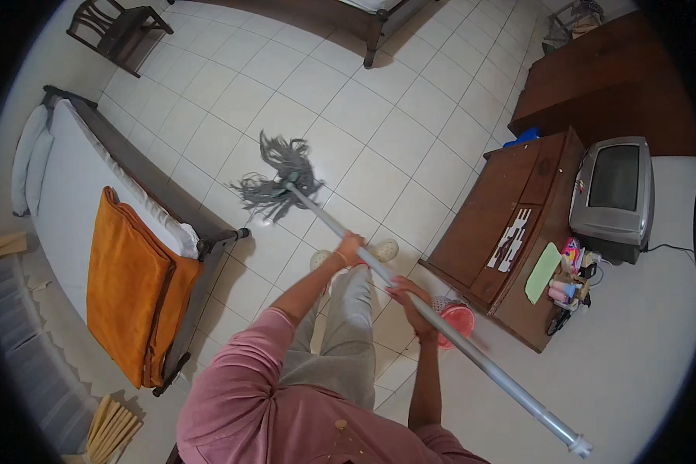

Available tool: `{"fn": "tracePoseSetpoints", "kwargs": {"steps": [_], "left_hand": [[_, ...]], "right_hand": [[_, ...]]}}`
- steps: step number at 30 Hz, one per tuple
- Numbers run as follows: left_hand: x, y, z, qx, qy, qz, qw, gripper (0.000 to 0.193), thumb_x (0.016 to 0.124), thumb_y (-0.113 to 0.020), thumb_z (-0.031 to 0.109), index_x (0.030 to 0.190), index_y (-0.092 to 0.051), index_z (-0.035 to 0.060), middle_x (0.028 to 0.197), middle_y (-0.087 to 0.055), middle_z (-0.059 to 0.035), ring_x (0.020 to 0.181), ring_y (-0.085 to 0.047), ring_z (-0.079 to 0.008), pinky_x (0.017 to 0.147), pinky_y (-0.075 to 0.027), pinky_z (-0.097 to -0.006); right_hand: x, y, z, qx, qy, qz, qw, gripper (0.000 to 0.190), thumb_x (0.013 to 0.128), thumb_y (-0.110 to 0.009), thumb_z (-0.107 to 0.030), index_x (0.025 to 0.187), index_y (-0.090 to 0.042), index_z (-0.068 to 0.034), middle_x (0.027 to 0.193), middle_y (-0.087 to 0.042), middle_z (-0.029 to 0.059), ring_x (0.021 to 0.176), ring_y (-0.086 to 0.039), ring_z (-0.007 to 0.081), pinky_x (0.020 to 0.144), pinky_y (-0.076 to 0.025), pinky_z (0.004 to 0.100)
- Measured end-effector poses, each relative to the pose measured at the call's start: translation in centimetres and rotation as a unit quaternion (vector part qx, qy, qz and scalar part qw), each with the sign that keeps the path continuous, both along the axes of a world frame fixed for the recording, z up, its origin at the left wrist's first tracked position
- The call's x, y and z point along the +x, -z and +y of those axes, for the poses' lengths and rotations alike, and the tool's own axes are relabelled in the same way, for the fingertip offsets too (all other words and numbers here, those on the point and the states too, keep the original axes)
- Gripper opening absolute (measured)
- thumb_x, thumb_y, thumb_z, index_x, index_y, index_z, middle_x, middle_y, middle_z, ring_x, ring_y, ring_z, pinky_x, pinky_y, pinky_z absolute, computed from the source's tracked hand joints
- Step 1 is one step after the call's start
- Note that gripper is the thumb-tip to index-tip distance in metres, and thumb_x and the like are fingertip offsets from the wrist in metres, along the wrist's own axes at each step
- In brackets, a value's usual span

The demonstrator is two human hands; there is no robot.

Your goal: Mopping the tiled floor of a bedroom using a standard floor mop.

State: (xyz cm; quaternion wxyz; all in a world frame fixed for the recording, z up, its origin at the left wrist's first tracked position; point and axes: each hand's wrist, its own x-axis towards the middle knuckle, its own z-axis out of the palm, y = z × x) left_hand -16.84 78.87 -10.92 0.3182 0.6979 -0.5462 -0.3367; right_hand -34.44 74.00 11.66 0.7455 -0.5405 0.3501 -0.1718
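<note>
A string mop's grey head (284, 177) lies spread on the tiled floor (383, 139), ahead of my feet and a little to the left. Its long metal handle (475, 354) runs diagonally back past my right side. My left hand (350, 248) grips the handle's lower part, just above my light clogs. Nearer to my body, my right hand (409, 296) is closed round the same handle. The handle's capped end sticks out at the lower right.
At left stands a bed (69, 168) with an orange blanket (127, 290). A wooden cabinet (481, 214) carrying a television (612, 191) is at right, with a red basket (457, 325) near its corner. A wooden chair (119, 35) and another bed's leg (371, 43) are farther off.
</note>
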Motion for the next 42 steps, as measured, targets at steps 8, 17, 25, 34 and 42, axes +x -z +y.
{"fn": "tracePoseSetpoints", "kwargs": {"steps": [8, 17, 25, 34, 42], "left_hand": [[-11.5, -3.8, -7.0, -0.059, 0.213, 0.023, 0.975, 0.014, 0.053, -0.059, 0.012, 0.066, -0.055, 0.0085, 0.065, -0.053, -0.0081, 0.070, -0.051, -0.0245, 0.073, -0.033, -0.0330], [-9.5, -6.1, -8.6, -0.006, 0.228, -0.075, 0.971, 0.015, 0.055, -0.059, 0.015, 0.063, -0.057, 0.0022, 0.067, -0.056, -0.0117, 0.072, -0.054, -0.0284, 0.073, -0.037, -0.0311], [1.2, -7.1, -4.8, 0.127, 0.067, 0.015, 0.990, 0.021, 0.056, -0.060, 0.018, 0.071, -0.055, 0.0041, 0.082, -0.052, -0.0182, 0.086, -0.046, -0.0326, 0.078, -0.041, -0.0362], [11.7, -0.3, 7.0, 0.056, -0.066, -0.100, 0.991, 0.017, 0.062, -0.056, 0.020, 0.053, -0.051, 0.0071, 0.060, -0.053, -0.0134, 0.064, -0.051, -0.0302, 0.073, -0.034, -0.0419], [15.9, 1.2, 10.4, 0.052, -0.090, -0.177, 0.979, 0.011, 0.061, -0.052, 0.014, 0.053, -0.052, 0.0060, 0.058, -0.052, -0.0131, 0.060, -0.049, -0.0286, 0.065, -0.036, -0.0346]], "right_hand": [[-7.4, -6.1, 0.8, 0.004, 0.181, 0.096, 0.979, 0.010, 0.080, -0.041, -0.002, 0.082, -0.050, 0.003, 0.103, -0.045, 0.0156, 0.080, -0.056, 0.0223, 0.072, -0.047, 0.0329], [-5.6, -3.4, -1.1, -0.009, 0.283, 0.010, 0.959, 0.014, 0.074, -0.039, -0.005, 0.075, -0.050, 0.003, 0.092, -0.046, 0.0153, 0.064, -0.049, 0.0152, 0.059, -0.048, 0.0330], [3.3, -1.9, -1.5, -0.044, 0.081, 0.022, 0.995, 0.013, 0.074, -0.039, -0.003, 0.072, -0.050, 0.004, 0.091, -0.049, 0.0153, 0.066, -0.050, 0.0144, 0.060, -0.048, 0.0313], [12.0, 5.0, 4.4, 0.065, -0.073, -0.086, 0.991, 0.010, 0.079, -0.042, 0.001, 0.084, -0.051, 0.001, 0.100, -0.047, 0.0116, 0.079, -0.051, 0.0138, 0.068, -0.046, 0.0262], [14.8, 7.9, 5.9, 0.112, -0.146, -0.041, 0.982, 0.013, 0.080, -0.039, -0.001, 0.086, -0.050, -0.002, 0.112, -0.039, 0.0097, 0.085, -0.051, 0.0135, 0.073, -0.045, 0.0270]]}}
